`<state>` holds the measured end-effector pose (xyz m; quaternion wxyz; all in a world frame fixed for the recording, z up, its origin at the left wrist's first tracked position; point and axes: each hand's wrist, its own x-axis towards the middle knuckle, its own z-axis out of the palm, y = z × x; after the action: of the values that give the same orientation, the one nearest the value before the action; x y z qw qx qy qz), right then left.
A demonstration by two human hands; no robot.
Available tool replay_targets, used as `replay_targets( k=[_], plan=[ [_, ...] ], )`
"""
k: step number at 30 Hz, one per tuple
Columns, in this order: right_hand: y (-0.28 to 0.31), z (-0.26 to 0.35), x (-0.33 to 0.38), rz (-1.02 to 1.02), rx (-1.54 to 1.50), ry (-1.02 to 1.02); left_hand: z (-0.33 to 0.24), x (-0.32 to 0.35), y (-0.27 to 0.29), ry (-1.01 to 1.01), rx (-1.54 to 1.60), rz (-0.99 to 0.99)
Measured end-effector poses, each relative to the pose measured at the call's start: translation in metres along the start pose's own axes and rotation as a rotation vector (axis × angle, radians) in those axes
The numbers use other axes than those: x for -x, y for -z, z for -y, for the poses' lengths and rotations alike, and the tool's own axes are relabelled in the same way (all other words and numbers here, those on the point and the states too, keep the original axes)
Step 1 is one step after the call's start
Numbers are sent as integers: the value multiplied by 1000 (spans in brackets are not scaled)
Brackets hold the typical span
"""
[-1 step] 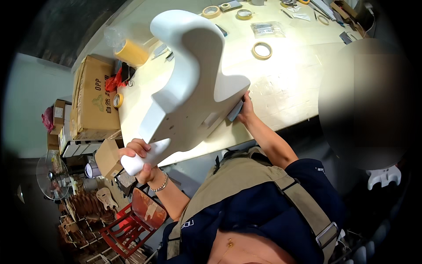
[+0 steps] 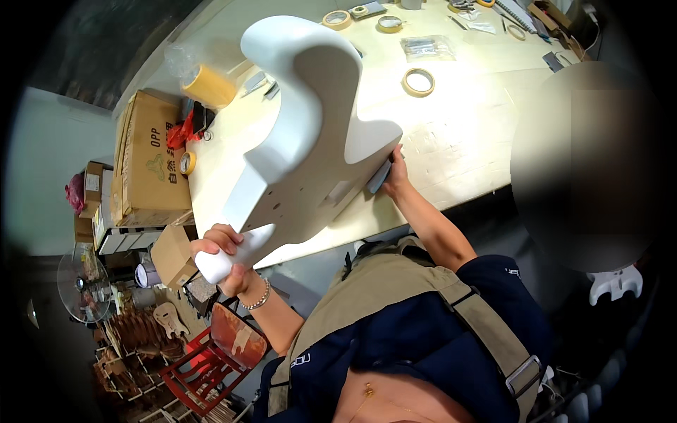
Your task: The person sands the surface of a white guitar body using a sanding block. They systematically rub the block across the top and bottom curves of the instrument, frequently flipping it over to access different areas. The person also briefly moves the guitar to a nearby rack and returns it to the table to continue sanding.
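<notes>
A white electric guitar body (image 2: 303, 176) is held up at a tilt over the near edge of the table, with several small holes and a rectangular cutout in its face. My left hand (image 2: 241, 280) is closed around one of its horns, fingers over the top and thumb below. At the body's right-hand edge, my right hand (image 2: 398, 171) is closed on a flat blue-grey sanding block (image 2: 379, 176). That block sits against or very near the side of the body; the exact contact is hidden.
The pale worktable (image 2: 465, 141) carries a tape roll (image 2: 418, 82), more rolls at the back and a clear plastic packet (image 2: 428, 48). Left stand a large cardboard box (image 2: 151, 158), a yellow roll (image 2: 209, 86) and a red chair (image 2: 240, 331). A blurred shape (image 2: 585, 169) is at right.
</notes>
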<state>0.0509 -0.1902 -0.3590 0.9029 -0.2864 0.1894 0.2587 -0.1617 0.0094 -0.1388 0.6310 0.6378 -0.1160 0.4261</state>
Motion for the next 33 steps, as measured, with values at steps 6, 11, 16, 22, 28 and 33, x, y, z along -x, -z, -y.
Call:
replay_targets(
  k=[6,11,16,22,28,33],
  plan=[
    [4,74,-18,179,712,500,6,-15,-19,66,16,-2],
    [-67,85,39,238,1030,1072,0,-43,-60,129,-63,145],
    [-147,148,103,299,249,571,-10,-62,-93,167,-123,178],
    [-159,262,141,525,1078,1455,-7,-72,-121,225,-75,248],
    [-152,285,168,145,2531,2144,-4,-77,-143,225,-86,283],
    [-131,241,189,184,2178,1698,-3,-80,-161,201,-83,359]
  ],
)
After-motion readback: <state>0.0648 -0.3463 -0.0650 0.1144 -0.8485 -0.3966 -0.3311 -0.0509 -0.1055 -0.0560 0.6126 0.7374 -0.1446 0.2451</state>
